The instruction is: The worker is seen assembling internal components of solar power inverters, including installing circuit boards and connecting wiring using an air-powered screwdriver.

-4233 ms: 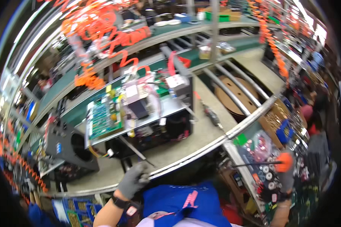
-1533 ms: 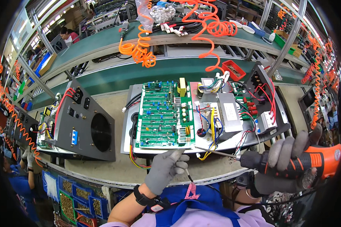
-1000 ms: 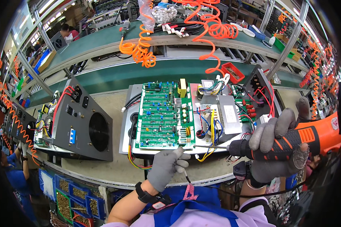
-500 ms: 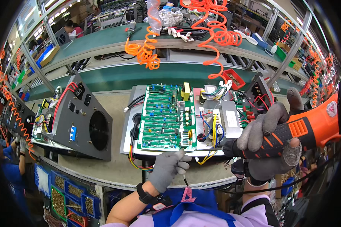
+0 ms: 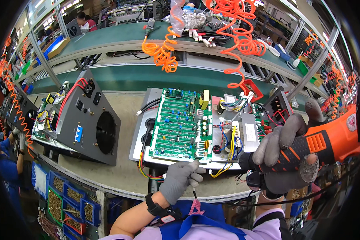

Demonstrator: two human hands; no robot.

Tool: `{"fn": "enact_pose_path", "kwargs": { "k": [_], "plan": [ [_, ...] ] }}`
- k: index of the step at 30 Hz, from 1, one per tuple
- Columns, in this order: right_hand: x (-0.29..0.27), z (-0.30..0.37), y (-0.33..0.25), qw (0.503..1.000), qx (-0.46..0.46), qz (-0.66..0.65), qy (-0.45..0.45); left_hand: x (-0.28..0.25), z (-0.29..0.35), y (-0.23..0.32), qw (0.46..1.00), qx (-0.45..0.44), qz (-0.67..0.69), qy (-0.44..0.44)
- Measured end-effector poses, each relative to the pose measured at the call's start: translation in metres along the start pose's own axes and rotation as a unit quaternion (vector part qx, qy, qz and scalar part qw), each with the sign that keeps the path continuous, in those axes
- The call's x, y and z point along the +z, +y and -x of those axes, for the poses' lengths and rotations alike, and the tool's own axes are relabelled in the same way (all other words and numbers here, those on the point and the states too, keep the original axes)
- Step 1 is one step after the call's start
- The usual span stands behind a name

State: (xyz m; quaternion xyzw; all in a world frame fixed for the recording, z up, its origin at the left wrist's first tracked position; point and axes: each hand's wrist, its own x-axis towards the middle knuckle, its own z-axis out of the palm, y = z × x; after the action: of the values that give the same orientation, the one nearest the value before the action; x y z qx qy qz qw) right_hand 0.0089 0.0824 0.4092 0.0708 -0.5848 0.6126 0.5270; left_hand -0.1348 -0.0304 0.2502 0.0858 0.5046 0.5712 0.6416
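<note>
My right hand (image 5: 282, 148), in a worn grey glove, is wrapped round an orange and black power screwdriver (image 5: 316, 142). The tool lies level, its thin bit running left along the near edge of a green circuit board (image 5: 176, 124). My left hand (image 5: 181, 180), gloved too, has its fingers pinched together at the bit's tip, by the board's near right corner. Whatever sits in that pinch is hidden. The board rests on a grey metal chassis (image 5: 141, 138). To its right are a metal box (image 5: 250, 130) and yellow and blue wires (image 5: 232, 144).
A dark upright panel with a round fan opening (image 5: 105, 132) stands at left. Blue bins (image 5: 74, 194) of small metal parts hang below the bench edge. Orange coiled hoses (image 5: 164, 60) dangle above the green conveyor. A red bin (image 5: 252, 90) sits behind the chassis. Another person's arm (image 5: 21, 154) shows far left.
The whole view has shifted and tilted slightly, so the bench things appear a little farther right. Both hands keep their grips, with the bit still along the board's near edge.
</note>
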Motion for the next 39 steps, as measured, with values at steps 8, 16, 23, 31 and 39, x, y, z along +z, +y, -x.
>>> {"fn": "enact_pose_path", "kwargs": {
  "k": [8, 16, 23, 31, 39],
  "plan": [
    [0.008, -0.011, 0.015, 0.993, 0.06, 0.012, 0.106, 0.007, 0.001, 0.0, 1.0, 0.008, -0.001, 0.026],
    [0.021, -0.025, 0.022, 0.971, 0.102, 0.187, 0.108, 0.007, 0.001, 0.005, 0.999, -0.028, 0.029, 0.009],
    [0.018, -0.026, 0.027, 0.972, 0.153, 0.163, 0.07, 0.008, 0.003, 0.004, 1.0, -0.005, 0.028, 0.008],
    [0.026, -0.037, 0.026, 0.983, 0.12, 0.138, 0.027, -0.003, 0.005, -0.006, 0.996, 0.024, 0.062, -0.065],
    [0.024, -0.002, 0.007, 0.986, -0.007, -0.165, -0.002, -0.057, 0.062, -0.009, 0.989, 0.071, 0.114, -0.057]
  ]
}}
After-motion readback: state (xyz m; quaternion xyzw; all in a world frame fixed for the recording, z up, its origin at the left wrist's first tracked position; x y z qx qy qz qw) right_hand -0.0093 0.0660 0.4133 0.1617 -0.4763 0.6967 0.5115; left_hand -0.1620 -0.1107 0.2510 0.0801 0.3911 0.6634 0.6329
